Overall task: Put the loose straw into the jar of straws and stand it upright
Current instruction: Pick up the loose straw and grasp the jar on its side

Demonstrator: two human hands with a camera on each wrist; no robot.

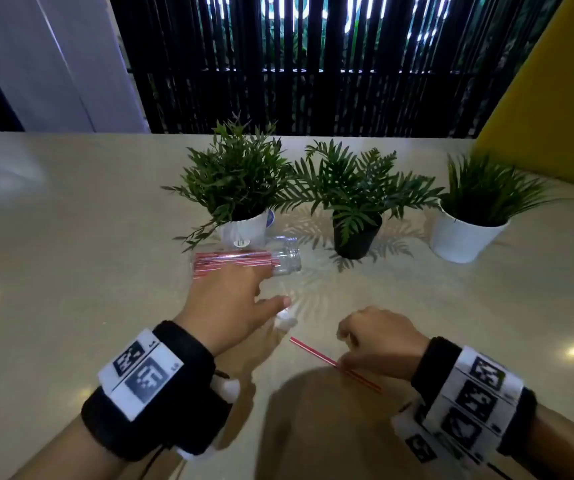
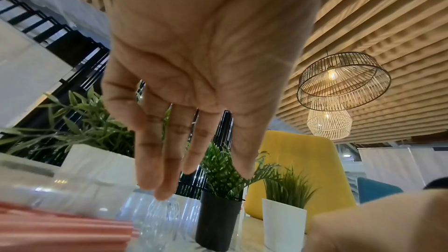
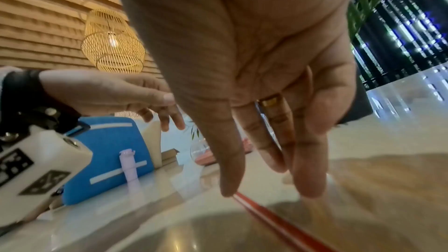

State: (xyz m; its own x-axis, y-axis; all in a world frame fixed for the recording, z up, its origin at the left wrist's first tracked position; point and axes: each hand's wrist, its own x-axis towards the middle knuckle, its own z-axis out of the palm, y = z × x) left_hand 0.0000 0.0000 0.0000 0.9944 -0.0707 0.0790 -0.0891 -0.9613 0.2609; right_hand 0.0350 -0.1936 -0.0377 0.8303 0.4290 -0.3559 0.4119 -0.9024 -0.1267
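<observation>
A: A pale, glossy surface in a café-like room, black slatted screen behind, wicker lamps under a slatted ceiling. Reading left to right: what is the left hand doing?

B: It reaches over the jar, which lies on its side just in front of a white plant pot. The fingers are straight and spread; they hold nothing, though whether they touch the jar I cannot tell. The red-and-white straws stick out of the jar toward the left.

A: And to the right?

B: The loose straw lies flat on the surface, well apart from the jar and nearer the person. The right hand is over its near end, fingertips down at it. The wrist view shows a finger touching the straw, but a closed pinch isn't plain.

A: What could go wrong?

B: Probably three things. The straw is thin and light, so it may roll or slide on the slick surface under the fingers. The jar is round and could roll toward the black pot. And standing it up may spill the bundle if the mouth dips.

A: How does the straw look?

B: Slim, straight, red with white stripes, matching the bundle.
</observation>
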